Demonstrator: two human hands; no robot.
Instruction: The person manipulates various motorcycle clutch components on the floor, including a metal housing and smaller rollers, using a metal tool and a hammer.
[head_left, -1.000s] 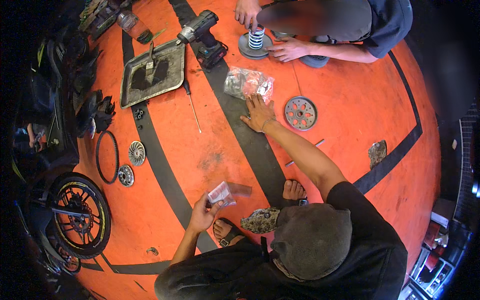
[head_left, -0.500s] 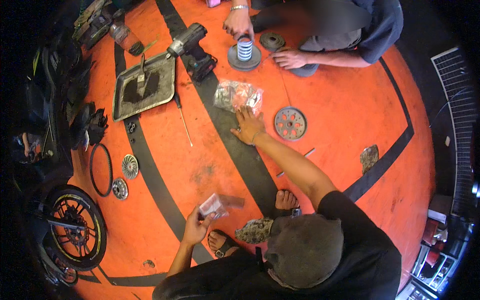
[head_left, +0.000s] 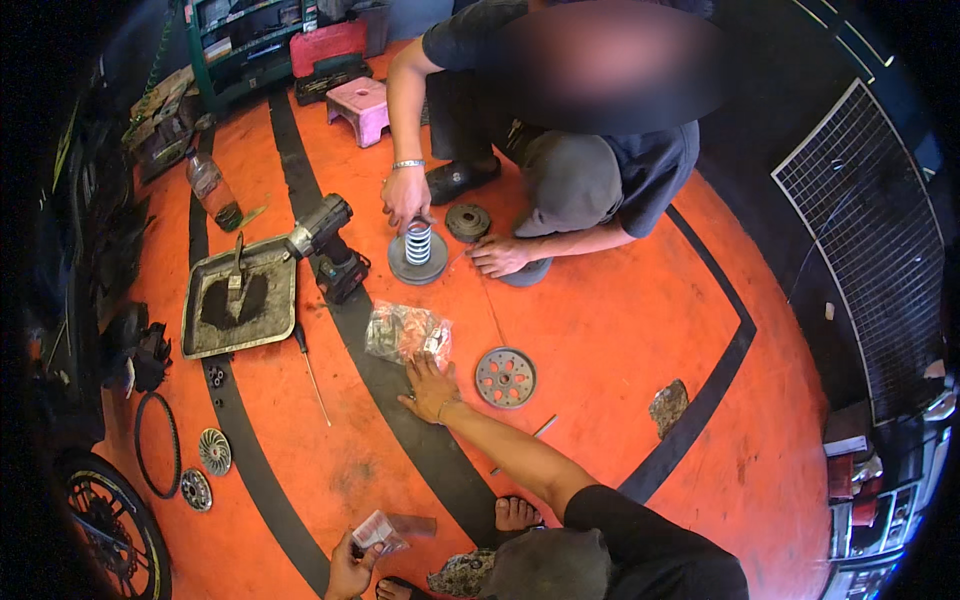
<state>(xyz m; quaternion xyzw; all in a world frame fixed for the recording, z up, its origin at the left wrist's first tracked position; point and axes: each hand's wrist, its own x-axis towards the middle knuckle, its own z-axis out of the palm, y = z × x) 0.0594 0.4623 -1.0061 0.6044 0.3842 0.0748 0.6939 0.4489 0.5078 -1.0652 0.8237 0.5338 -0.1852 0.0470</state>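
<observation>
My left hand (head_left: 350, 570), low in the view, grips a small clear plastic packet (head_left: 381, 532) with a red and white label. What lies inside the packet I cannot make out. Farther forward, my right hand (head_left: 432, 392) lies palm down on the orange floor, fingers spread. Its fingertips reach the near edge of a crumpled clear plastic bag (head_left: 405, 331), whose contents are unclear. To the right of that hand lies a round metal clutch bell (head_left: 506, 378) with holes. A thin metal rod (head_left: 525, 444) rests beside my right forearm.
Across from me a crouching co-worker's hand (head_left: 405, 195) holds a coil spring (head_left: 418, 243) on a round plate. Leftward are a cordless impact wrench (head_left: 328, 250), a metal tray (head_left: 192, 345) with a brush, a screwdriver (head_left: 313, 375), a drive belt (head_left: 140, 440) and a motorcycle wheel (head_left: 118, 535).
The view has tilted upward, so more of the co-worker and the back of the workshop shows. Both my hands stay about where they were on or above the floor.
</observation>
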